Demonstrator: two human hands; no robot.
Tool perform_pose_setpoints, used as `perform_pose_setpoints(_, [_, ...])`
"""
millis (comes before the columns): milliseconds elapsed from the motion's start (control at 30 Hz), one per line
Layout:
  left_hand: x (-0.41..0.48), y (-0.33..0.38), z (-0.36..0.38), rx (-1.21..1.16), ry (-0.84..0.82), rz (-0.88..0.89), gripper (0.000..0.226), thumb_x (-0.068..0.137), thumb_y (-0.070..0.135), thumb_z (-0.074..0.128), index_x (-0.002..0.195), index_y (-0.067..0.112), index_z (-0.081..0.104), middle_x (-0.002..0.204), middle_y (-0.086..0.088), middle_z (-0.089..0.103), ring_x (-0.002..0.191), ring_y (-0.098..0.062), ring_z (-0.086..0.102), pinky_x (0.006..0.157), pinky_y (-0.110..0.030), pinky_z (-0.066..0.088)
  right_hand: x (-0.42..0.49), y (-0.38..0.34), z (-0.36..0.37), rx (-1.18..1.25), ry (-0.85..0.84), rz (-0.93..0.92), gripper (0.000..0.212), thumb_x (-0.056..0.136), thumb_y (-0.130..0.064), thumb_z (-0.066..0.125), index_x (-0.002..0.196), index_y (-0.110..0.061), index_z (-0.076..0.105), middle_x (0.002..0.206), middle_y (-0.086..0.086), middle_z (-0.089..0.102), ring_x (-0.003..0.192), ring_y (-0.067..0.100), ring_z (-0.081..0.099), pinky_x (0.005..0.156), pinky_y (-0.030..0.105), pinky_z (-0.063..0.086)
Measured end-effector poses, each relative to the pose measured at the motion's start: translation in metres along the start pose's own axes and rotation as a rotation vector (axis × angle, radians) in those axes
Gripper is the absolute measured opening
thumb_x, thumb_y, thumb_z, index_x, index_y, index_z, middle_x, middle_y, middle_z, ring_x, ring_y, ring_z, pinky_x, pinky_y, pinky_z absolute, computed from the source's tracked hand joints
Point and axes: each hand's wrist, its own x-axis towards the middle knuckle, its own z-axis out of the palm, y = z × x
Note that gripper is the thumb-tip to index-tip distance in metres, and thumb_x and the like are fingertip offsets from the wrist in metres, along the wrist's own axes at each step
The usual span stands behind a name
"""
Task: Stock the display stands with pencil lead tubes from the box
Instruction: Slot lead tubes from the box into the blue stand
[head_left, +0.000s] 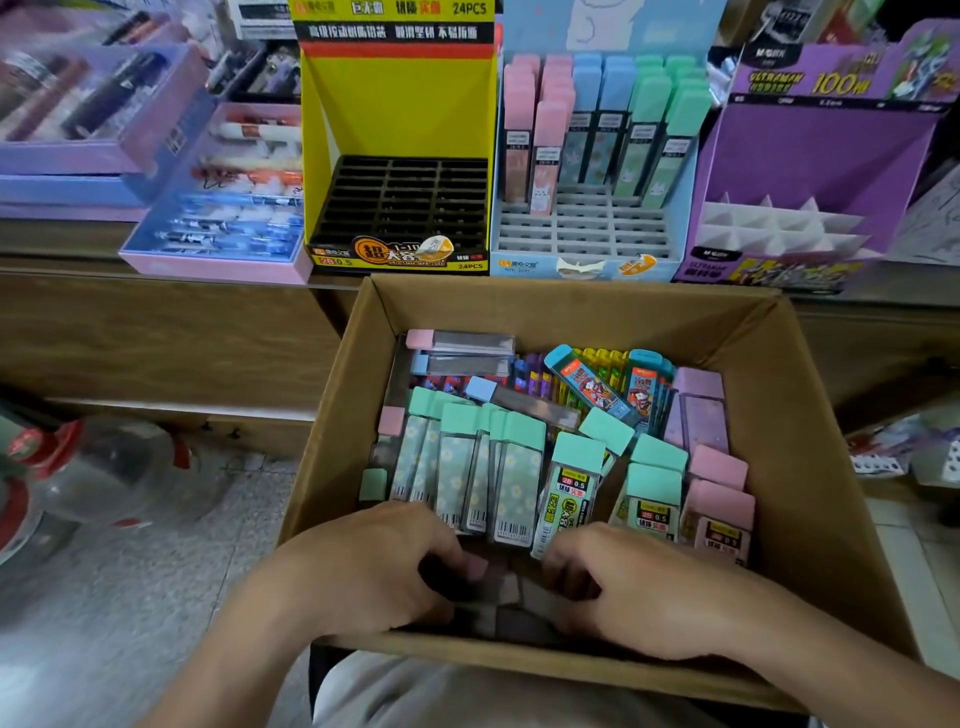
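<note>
Both hands, left hand (374, 571) and right hand (639, 587), are down in the near end of the box (810, 467) with fingers curled, probably to scoop a bunch at once. Can't tell if either actually pinches anything. The green-capped tubes (514, 488) lie just past the fingertips. The yellow stand (400, 119) at the far side looks empty.

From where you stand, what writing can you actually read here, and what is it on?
"24PCS", "2B 0.5": yellow stand
"2B 0.5": green-capped tube in the box
"ULTRAMAN", "100": purple stand
Blue stand label, Chinese print, barcodes: too blurred to read.
</note>
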Motion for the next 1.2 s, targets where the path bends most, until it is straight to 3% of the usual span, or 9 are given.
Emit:
perform_pose_setpoints(133, [0.001, 0.003, -0.001, 0.044, -0.043, 0.031, 0.027, 0.081, 0.044, 0.070, 0.105, 0.056, 0.067, 0.104, 0.024, 0.064, 0.099, 0.006, 0.060, 0.091, -0.025, 0.053, 0.004, -0.001, 0.000, 0.022, -0.056, -0.010, 0.026, 0.099, -0.046, 0.057, 0.123, -0.037, 0.062, 0.113, -0.010, 0.067, 0.102, 0.013, 0.064, 0.092, 0.041, 0.054])
perform_pose_setpoints(233, [0.000, 0.007, -0.004, 0.033, -0.098, 0.062, 0.028, 0.084, 0.036, 0.067, 0.092, 0.063, 0.065, 0.102, 0.027, 0.067, 0.094, 0.007, 0.062, 0.083, -0.019, 0.054, 0.004, -0.003, -0.001, 0.079, -0.077, -0.011, 0.026, 0.100, -0.052, 0.052, 0.116, -0.036, 0.063, 0.100, -0.010, 0.068, 0.093, 0.012, 0.065, 0.082, 0.036, 0.052])
perform_pose_setpoints(300, [0.002, 0.004, -0.002, 0.041, -0.082, 0.039, 0.028, 0.084, 0.033, 0.067, 0.098, 0.056, 0.065, 0.110, 0.024, 0.063, 0.098, 0.004, 0.060, 0.083, -0.020, 0.051, 0.003, -0.005, -0.001, 0.096, -0.085, -0.023, 0.026, 0.100, -0.053, 0.051, 0.115, -0.036, 0.064, 0.095, -0.010, 0.068, 0.089, 0.011, 0.064, 0.074, 0.033, 0.047])
perform_pose_setpoints(467, [0.010, 0.001, 0.004, 0.079, -0.002, 0.013, 0.026, 0.081, 0.026, 0.072, 0.098, 0.042, 0.059, 0.104, 0.020, 0.052, 0.094, 0.002, 0.052, 0.073, -0.017, 0.043, 0.005, -0.009, 0.004, 0.108, -0.071, -0.046, 0.023, 0.097, -0.047, 0.054, 0.113, -0.033, 0.063, 0.103, -0.003, 0.072, 0.098, 0.018, 0.067, 0.089, 0.040, 0.052])
perform_pose_setpoints(567, [0.012, 0.005, 0.008, 0.036, 0.047, 0.003, 0.029, 0.077, 0.028, 0.075, 0.093, 0.041, 0.055, 0.100, 0.016, 0.054, 0.091, -0.002, 0.056, 0.076, -0.024, 0.050, 0.009, -0.012, 0.006, 0.223, -0.066, -0.033, 0.026, 0.093, -0.052, 0.060, 0.105, -0.029, 0.068, 0.096, 0.002, 0.075, 0.081, 0.015, 0.066, 0.073, 0.036, 0.047])
perform_pose_setpoints(767, [0.017, 0.011, 0.015, -0.082, 0.149, 0.058, 0.031, 0.068, 0.030, 0.079, 0.089, 0.038, 0.058, 0.087, 0.015, 0.065, 0.080, 0.000, 0.062, 0.071, -0.024, 0.055, 0.017, -0.018, 0.012, 0.303, -0.019, -0.045, 0.030, 0.084, -0.048, 0.077, 0.106, -0.029, 0.070, 0.097, -0.003, 0.074, 0.086, 0.014, 0.069, 0.076, 0.031, 0.051])
perform_pose_setpoints(933, [0.014, 0.007, 0.013, -0.145, 0.185, 0.120, 0.031, 0.072, 0.022, 0.080, 0.092, 0.037, 0.061, 0.088, 0.014, 0.066, 0.082, 0.001, 0.064, 0.074, -0.022, 0.056, 0.010, -0.015, 0.006, 0.368, -0.060, -0.061, 0.025, 0.086, -0.041, 0.078, 0.103, -0.024, 0.073, 0.095, 0.002, 0.076, 0.068, 0.006, 0.060, 0.061, 0.022, 0.043])
perform_pose_setpoints(1100, [0.005, -0.005, 0.008, -0.091, 0.156, 0.074, 0.039, 0.075, 0.038, 0.080, 0.107, 0.048, 0.060, 0.101, 0.024, 0.060, 0.094, 0.010, 0.056, 0.081, -0.013, 0.050, 0.001, -0.002, -0.002, 0.404, -0.079, -0.009, 0.017, 0.094, -0.028, 0.071, 0.111, -0.026, 0.073, 0.105, 0.000, 0.077, 0.093, 0.022, 0.071, 0.078, 0.029, 0.049])
perform_pose_setpoints(1200, [0.003, -0.005, 0.007, -0.067, 0.103, 0.046, 0.042, 0.076, 0.041, 0.080, 0.112, 0.049, 0.060, 0.104, 0.027, 0.060, 0.097, 0.013, 0.055, 0.082, -0.010, 0.047, -0.003, 0.004, -0.003, 0.395, -0.088, 0.018, 0.015, 0.096, -0.027, 0.068, 0.111, -0.030, 0.072, 0.107, -0.005, 0.077, 0.105, 0.021, 0.070, 0.087, 0.031, 0.052])
